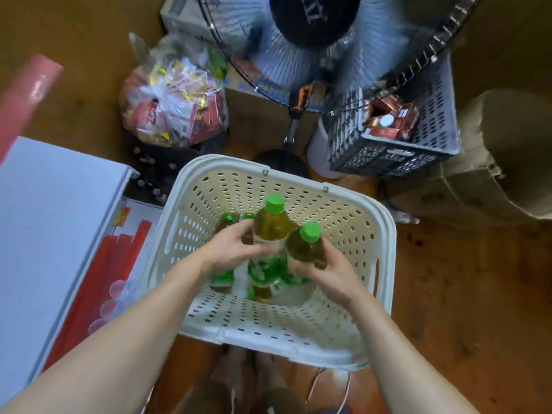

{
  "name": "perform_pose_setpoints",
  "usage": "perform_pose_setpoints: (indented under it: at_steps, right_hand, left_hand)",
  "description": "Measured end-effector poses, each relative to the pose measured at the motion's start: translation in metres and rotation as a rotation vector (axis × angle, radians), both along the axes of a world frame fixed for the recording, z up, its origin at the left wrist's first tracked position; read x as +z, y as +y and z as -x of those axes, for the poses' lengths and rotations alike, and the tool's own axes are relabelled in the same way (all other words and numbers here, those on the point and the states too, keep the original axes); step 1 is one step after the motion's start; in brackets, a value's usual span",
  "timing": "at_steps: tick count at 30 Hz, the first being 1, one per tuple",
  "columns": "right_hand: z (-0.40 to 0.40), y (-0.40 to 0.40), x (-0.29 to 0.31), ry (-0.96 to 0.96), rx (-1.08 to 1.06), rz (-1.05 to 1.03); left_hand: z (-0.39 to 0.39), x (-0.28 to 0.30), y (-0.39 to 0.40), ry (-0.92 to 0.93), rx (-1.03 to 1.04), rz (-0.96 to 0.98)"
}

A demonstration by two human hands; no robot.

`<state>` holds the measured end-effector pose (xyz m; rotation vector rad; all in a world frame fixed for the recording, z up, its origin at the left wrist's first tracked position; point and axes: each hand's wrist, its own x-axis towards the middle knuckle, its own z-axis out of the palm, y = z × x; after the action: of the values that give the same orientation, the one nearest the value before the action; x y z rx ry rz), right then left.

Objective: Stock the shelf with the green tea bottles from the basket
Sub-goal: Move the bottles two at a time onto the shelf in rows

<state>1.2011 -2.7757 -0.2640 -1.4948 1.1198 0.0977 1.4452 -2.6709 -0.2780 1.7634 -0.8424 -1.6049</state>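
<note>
A cream perforated basket (352,222) stands on the wooden floor below me. Inside it my left hand (230,249) grips one green tea bottle (270,225) with a light green cap, held upright. Beside it, my right hand (325,270) grips a second green tea bottle (306,246), also upright. Both bottles hold amber liquid and carry green labels. More green tea bottles (228,219) stay low in the basket, partly hidden by my hands. No shelf shows in this view.
A standing fan (313,40) rises just behind the basket. A clear bag of wrapped packets (176,100) sits at back left, and a grey crate with boxes (397,135) at back right. A white box (50,204) lies left, cardboard (493,174) right.
</note>
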Motion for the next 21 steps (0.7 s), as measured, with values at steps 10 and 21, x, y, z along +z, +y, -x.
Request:
perform_pose_setpoints:
  at_steps: [10, 21]
  right_hand:
    - [-0.009, 0.027, 0.080, -0.270, -0.302, 0.075]
    - [-0.020, 0.043, 0.147, -0.451, -0.443, -0.096]
  left_hand:
    - [0.035, 0.079, 0.020, 0.140, 0.386, 0.146]
    - [0.062, 0.157, 0.032, 0.305, 0.540, 0.226]
